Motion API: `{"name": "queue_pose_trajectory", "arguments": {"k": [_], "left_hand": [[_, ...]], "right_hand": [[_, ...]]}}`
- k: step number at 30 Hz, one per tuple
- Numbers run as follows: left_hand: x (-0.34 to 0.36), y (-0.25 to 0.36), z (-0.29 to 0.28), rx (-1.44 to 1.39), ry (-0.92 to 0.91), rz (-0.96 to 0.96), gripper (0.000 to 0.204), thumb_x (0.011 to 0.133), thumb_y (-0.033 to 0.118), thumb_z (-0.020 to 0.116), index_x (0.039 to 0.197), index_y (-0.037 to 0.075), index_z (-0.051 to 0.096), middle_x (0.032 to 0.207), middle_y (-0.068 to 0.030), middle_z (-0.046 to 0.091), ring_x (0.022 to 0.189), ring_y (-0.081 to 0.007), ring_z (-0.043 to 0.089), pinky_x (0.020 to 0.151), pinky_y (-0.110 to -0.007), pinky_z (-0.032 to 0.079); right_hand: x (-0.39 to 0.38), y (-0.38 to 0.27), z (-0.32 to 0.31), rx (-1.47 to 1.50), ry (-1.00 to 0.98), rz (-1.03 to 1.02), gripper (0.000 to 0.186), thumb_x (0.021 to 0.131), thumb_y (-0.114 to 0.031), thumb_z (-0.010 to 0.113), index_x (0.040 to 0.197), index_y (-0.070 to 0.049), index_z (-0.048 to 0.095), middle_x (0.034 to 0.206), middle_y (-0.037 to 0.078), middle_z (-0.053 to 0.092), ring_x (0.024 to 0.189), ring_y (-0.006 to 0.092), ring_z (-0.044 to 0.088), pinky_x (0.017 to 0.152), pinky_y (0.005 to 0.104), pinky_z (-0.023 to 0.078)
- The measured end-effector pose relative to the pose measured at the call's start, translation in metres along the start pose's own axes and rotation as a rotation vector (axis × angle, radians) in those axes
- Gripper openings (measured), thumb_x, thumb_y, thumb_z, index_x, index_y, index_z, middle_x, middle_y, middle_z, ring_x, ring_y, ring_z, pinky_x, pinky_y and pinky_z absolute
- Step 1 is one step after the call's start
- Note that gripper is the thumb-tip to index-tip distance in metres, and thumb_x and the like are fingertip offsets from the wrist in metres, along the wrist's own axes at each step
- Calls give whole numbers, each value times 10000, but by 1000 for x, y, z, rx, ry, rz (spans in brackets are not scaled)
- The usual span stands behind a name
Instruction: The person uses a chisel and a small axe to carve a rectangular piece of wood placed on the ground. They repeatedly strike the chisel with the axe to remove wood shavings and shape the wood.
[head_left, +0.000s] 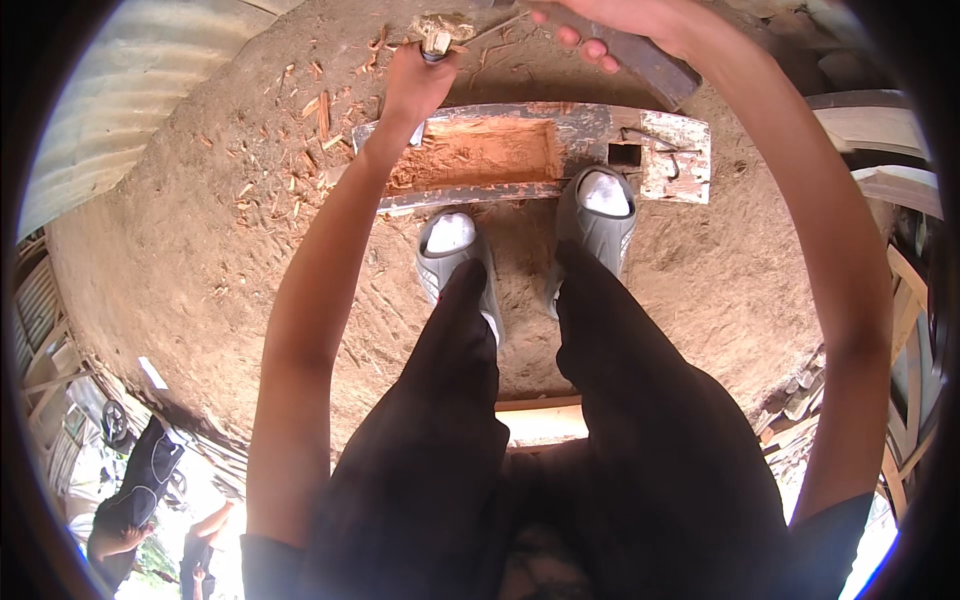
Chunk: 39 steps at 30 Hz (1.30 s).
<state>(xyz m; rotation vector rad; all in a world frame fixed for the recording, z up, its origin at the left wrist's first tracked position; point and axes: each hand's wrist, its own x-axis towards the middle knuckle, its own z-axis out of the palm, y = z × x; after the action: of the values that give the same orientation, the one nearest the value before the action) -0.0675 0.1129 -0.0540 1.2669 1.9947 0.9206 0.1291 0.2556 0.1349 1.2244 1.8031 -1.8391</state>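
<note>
My left hand (418, 85) is closed round the handle of a chisel (437, 44), whose pale top pokes out above the fist. Just below that hand, a bit of its bright blade (416, 134) shows at the left end of a long wooden piece (590, 122). This piece has worn dark paint and a hollowed reddish recess (490, 150) with chips in it. Up at the top edge, my right hand (590, 30) grips a dark, squared wooden block (645, 62), held off to the right of the chisel. The frame edge cuts off part of this hand.
My feet, in grey slippers (600, 215), stand against the near side of the wooden piece. A bent metal rod (655, 142) lies on its pale right end beside a square hole. Wood chips (323, 115) litter the dirt floor. Corrugated sheeting (130, 100) rises at left; people (135, 500) are at lower left.
</note>
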Motion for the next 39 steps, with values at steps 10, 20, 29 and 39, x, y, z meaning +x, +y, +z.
{"name": "queue_pose_trajectory", "arguments": {"k": [10,20,29,39], "left_hand": [[-8,13,4,14,36,-5,258,897,234,655,896,-20,694,728,-211,699,717,-370,704,645,-457,533],[11,-32,-8,14,-266,-138,336,901,337,751,856,6,718,685,-136,677,641,-262,654,622,-427,507],[15,5,-36,-332,-454,-173,440,913,422,815,939,-2,704,782,-78,725,717,-185,666,631,-311,489],[4,12,-14,-640,-426,-290,209,978,163,718,814,78,620,606,33,502,503,-67,450,446,-276,291]], "right_hand": [[-32,8,24,-66,22,24,513,1041,-578,580,998,-68,551,685,-33,531,492,49,494,423,227,429],[-9,89,83,409,26,-10,458,1011,-495,674,985,-60,533,685,21,550,490,108,542,430,314,480],[-54,87,74,426,97,114,444,1017,-518,660,997,-86,561,685,-5,536,486,83,513,436,273,457],[-20,29,36,537,533,-168,490,1036,-538,620,1124,-60,556,710,-1,528,524,93,513,487,283,477]]}}
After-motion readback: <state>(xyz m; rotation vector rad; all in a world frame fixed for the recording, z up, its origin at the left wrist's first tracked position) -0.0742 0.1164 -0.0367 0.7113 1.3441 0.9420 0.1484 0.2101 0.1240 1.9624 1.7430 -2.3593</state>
